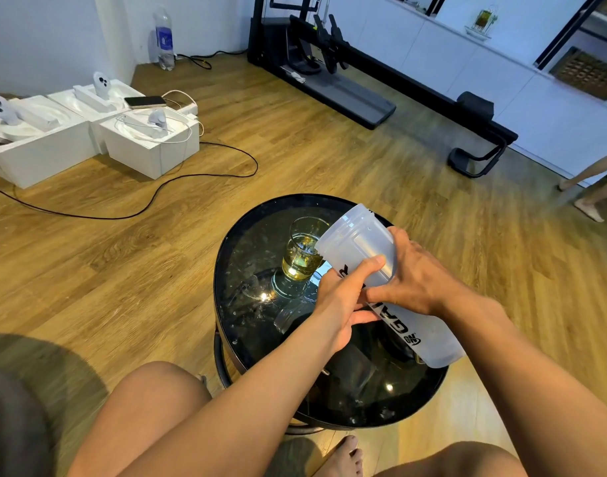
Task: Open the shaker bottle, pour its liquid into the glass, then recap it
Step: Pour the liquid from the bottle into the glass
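The frosted shaker bottle point(358, 242) is uncapped and tipped over, its open mouth at the rim of the glass point(303, 251). The glass stands on the round black glass table point(247, 242) and holds yellow liquid to about half its height. My left hand point(343, 297) grips the bottle's middle from below, thumb on top. My right hand point(419, 273) grips the bottle from the right side. The bottle's base points back toward me on the right. A dark shape on the table below my left wrist may be the cap; I cannot tell.
White boxes point(150, 146) with controllers and a phone sit on the wooden floor at left, with a black cable point(205, 173) trailing toward the table. A black exercise machine point(364, 80) stands behind. A person's legs point(591, 187) are at the far right. My knees flank the table.
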The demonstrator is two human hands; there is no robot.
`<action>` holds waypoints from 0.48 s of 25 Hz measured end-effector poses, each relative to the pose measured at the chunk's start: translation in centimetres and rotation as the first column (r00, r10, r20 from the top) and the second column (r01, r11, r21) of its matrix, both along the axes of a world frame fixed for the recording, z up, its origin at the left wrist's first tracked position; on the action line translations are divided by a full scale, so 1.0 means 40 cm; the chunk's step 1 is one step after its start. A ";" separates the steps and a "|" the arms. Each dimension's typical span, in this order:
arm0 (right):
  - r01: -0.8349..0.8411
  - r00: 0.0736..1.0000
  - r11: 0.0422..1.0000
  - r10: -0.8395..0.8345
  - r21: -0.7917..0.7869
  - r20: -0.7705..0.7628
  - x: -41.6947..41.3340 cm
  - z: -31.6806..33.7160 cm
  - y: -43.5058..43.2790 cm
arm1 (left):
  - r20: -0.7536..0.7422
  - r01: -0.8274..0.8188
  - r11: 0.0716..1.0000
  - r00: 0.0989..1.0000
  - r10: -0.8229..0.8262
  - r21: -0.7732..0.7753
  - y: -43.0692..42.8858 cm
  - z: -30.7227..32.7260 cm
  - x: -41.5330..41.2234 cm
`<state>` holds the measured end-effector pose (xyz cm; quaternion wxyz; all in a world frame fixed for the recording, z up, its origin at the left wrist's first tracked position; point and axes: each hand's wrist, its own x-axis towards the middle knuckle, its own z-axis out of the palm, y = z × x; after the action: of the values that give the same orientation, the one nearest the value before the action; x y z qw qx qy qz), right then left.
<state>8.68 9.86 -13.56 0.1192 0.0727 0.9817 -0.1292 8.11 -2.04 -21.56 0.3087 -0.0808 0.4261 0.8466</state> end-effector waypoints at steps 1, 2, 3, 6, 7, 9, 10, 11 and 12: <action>0.001 1.000 1.000 -0.001 0.001 0.000 0.000 0.000 0.000 | -0.003 0.000 1.000 1.000 0.000 0.001 0.000 0.000 0.000; 0.002 1.000 1.000 -0.002 0.003 -0.002 0.000 -0.001 0.000 | -0.004 0.000 1.000 1.000 0.000 -0.001 0.000 0.000 0.000; 0.000 1.000 1.000 0.000 0.005 -0.004 0.000 -0.001 0.000 | -0.005 0.000 1.000 1.000 0.000 -0.004 -0.001 0.001 0.000; -0.005 1.000 1.000 0.005 0.003 -0.005 0.000 -0.001 0.001 | -0.007 0.002 1.000 1.000 -0.002 -0.008 0.000 -0.001 0.000; -0.004 1.000 1.000 0.005 0.001 -0.004 0.000 -0.001 0.001 | -0.008 0.003 1.000 1.000 -0.003 -0.004 0.001 -0.001 0.000; -0.005 1.000 1.000 0.005 0.002 -0.010 -0.001 -0.002 0.002 | -0.010 0.001 1.000 1.000 -0.001 -0.002 0.000 -0.002 0.000; -0.006 1.000 1.000 0.006 0.003 -0.013 -0.002 -0.003 0.002 | -0.011 -0.001 1.000 1.000 0.001 -0.003 0.000 -0.002 0.000; -0.006 1.000 1.000 0.006 0.006 -0.013 -0.003 -0.003 0.002 | -0.011 -0.001 1.000 1.000 0.001 -0.004 0.000 -0.002 0.000; -0.006 1.000 1.000 0.006 0.007 -0.013 -0.003 -0.003 0.002 | -0.009 -0.002 1.000 1.000 0.002 -0.006 0.000 -0.001 -0.001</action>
<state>8.54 9.93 -13.68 0.1129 0.0692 0.9832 -0.1259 8.09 -2.06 -21.60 0.3058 -0.0781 0.4299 0.8459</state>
